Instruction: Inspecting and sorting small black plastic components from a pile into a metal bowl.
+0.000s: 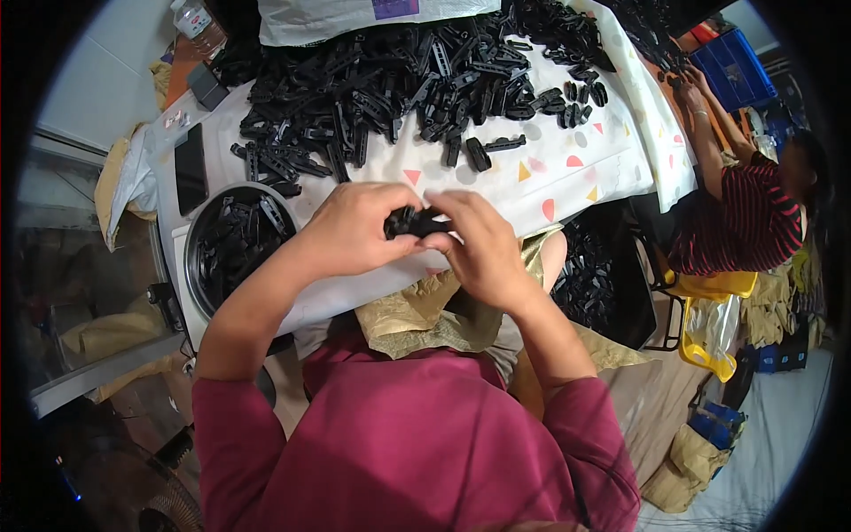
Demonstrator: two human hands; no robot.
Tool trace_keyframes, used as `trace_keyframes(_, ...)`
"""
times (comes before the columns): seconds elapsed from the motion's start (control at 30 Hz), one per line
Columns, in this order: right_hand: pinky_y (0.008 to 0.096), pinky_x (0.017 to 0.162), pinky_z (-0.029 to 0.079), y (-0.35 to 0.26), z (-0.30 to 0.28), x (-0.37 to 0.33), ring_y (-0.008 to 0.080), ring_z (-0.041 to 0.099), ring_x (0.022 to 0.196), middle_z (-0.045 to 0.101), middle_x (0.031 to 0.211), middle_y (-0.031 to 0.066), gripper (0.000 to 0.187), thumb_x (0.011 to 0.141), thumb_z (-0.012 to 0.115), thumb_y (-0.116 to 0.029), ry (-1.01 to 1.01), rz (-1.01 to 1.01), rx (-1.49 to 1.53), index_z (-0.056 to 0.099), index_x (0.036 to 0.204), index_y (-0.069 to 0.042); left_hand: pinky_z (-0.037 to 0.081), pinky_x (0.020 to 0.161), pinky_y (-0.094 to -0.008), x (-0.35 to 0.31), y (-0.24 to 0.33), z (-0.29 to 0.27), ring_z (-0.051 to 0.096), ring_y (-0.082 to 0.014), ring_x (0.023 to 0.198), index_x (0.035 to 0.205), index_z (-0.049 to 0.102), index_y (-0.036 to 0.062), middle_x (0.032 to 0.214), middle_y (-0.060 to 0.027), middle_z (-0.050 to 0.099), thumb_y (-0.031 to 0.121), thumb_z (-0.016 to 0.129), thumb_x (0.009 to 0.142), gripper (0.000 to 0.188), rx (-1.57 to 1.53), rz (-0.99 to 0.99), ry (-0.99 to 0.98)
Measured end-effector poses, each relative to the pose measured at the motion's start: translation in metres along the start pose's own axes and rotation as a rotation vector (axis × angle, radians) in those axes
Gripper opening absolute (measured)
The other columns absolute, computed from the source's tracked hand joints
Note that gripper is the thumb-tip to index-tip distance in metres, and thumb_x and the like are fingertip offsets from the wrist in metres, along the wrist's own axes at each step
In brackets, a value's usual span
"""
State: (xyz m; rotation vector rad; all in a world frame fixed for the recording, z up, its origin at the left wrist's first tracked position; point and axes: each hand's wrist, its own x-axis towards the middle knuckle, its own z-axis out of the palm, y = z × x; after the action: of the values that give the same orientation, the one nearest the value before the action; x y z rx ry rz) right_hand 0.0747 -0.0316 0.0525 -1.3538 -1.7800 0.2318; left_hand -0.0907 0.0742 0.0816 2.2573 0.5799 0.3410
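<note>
Over the near edge of the patterned tablecloth, my left hand and my right hand meet around a small black plastic piece. Both hands have their fingers and thumbs closed on it, so most of its shape is hidden. Just beyond them lies a large heap of black plastic clip-like parts. A chunky black piece and a slim black strip lie at the heap's near edge. To the left of my left hand, a round metal bowl holds more black parts.
A dark phone, a grey box and a bottle are at left. A white sack stands behind the heap. At right are a black bin of parts, a blue crate and a co-worker in a striped top.
</note>
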Motion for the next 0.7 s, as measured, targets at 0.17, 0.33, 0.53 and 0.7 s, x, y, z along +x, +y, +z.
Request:
trace_keyframes(0.17,0.0325,0.062,0.048,0.007,0.021,0.006,0.0300,0.057,0.079,0.057,0.094,0.0127,0.045,0.070,0.073,-0.016,-0.053,-0.021,0.162,0.053,0.109,-0.002,0.045,0.073,-0.0361,-0.038,-0.007,-0.010,0.058,-0.0304,0.082,0.094,0.059,0.0025,0.087,-0.0135,0.060,0.018,0.074,0.063,0.038,0.023,-0.105,0.012)
trace_keyframes(0.33,0.0394,0.061,0.047,0.100,0.011,0.011,0.0317,0.058,0.078,0.058,0.086,0.0136,0.032,0.070,0.070,-0.024,0.011,0.391,-0.461,0.058,0.090,-0.002,0.044,0.076,-0.0369,-0.108,-0.020,-0.051,0.056,-0.0295,0.086,0.096,0.059,0.0043,0.088,-0.0112,0.060,0.020,0.071,0.068,0.034,0.658,-0.407,0.262)
trace_keyframes(0.53,0.0423,0.062,0.045,0.111,0.014,0.020,0.0349,0.058,0.072,0.060,0.079,0.0143,0.026,0.072,0.065,-0.024,-0.040,0.525,-0.625,0.054,0.080,-0.002,0.038,0.089,-0.0414,-0.129,-0.054,-0.051,0.049,-0.0329,0.103,0.109,0.056,0.0063,0.114,-0.0129,0.052,0.034,0.073,0.065,0.055,0.832,-0.352,0.457)
trace_keyframes(0.7,0.0401,0.061,0.044,0.081,0.013,0.025,0.0334,0.059,0.069,0.061,0.075,0.0158,0.027,0.073,0.067,-0.023,0.079,0.605,-0.462,0.051,0.081,-0.002,0.046,0.076,-0.0389,-0.039,-0.050,-0.043,0.058,-0.0323,0.088,0.097,0.061,0.0054,0.097,-0.0144,0.061,0.032,0.067,0.072,0.037,0.307,-0.375,0.392)
